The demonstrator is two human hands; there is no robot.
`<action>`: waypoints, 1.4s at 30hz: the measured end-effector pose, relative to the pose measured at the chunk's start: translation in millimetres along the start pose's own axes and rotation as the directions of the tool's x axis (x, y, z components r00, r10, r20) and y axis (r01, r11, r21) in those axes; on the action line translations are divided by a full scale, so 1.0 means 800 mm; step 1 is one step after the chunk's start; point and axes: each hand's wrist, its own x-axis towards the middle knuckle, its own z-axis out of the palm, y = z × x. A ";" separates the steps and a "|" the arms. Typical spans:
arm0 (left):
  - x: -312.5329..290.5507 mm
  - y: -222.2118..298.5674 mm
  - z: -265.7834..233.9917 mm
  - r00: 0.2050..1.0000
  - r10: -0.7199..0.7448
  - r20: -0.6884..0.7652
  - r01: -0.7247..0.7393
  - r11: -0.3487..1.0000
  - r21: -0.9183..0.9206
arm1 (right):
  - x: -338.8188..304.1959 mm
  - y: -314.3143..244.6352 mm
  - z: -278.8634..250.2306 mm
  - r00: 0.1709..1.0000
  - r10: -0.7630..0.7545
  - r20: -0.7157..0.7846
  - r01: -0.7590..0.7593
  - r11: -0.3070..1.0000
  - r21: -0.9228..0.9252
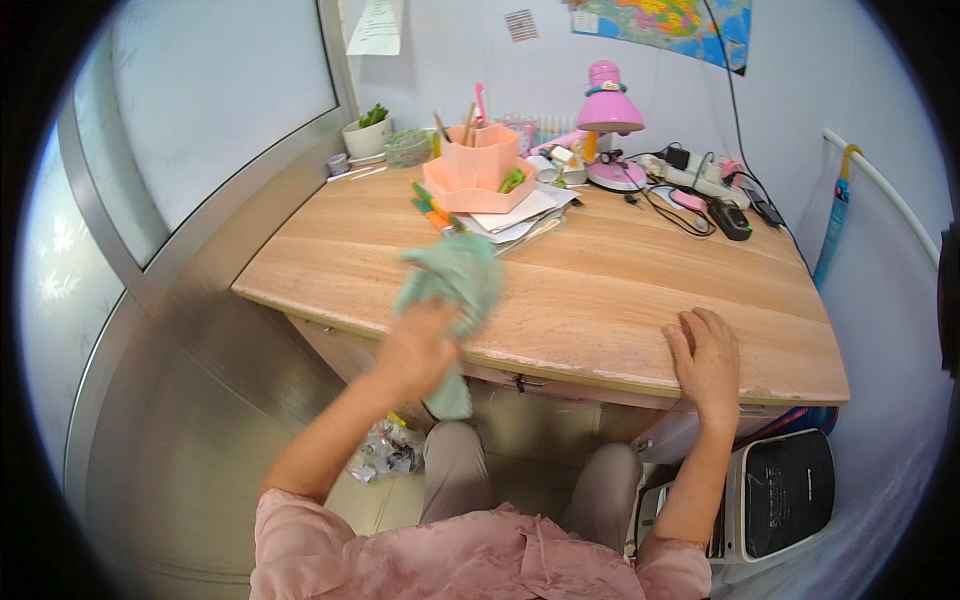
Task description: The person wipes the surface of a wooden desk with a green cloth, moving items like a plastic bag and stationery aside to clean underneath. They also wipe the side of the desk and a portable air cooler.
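Observation:
My left hand (415, 345) grips a pale green cloth (455, 285) above the near left part of a wooden desk (620, 290); the hand and cloth are blurred, and a tail of the cloth hangs below the desk edge. My right hand (705, 360) lies flat on the desk's front edge at the right, fingers apart, holding nothing.
At the back stand a pink organiser (480, 165) with pens, papers (515, 215), a pink lamp (610, 120), a small potted plant (367, 132), a power strip with cables (700, 180) and a black device (730, 220). A white heater (780, 495) sits on the floor at right, crumpled wrappers (385, 450) under the desk.

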 end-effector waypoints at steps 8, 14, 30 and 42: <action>0.141 0.079 0.077 0.929 0.203 0.309 -0.196 0.979 -0.056 | 0.000 0.003 -0.002 1.000 0.006 0.014 -0.006 0.999 0.047; 0.182 0.074 0.082 0.925 -0.066 0.374 0.060 0.998 0.027 | -0.001 0.001 -0.004 1.000 0.006 0.009 -0.007 1.000 0.013; 0.297 0.160 0.143 0.958 0.086 0.274 -0.015 0.968 -0.249 | 0.016 -0.012 -0.008 0.997 -0.054 -0.048 0.057 0.998 0.042; 0.302 -0.014 0.178 0.941 0.185 0.283 -0.285 0.883 0.373 | 0.014 -0.051 0.027 0.976 -0.070 0.208 0.070 0.998 0.007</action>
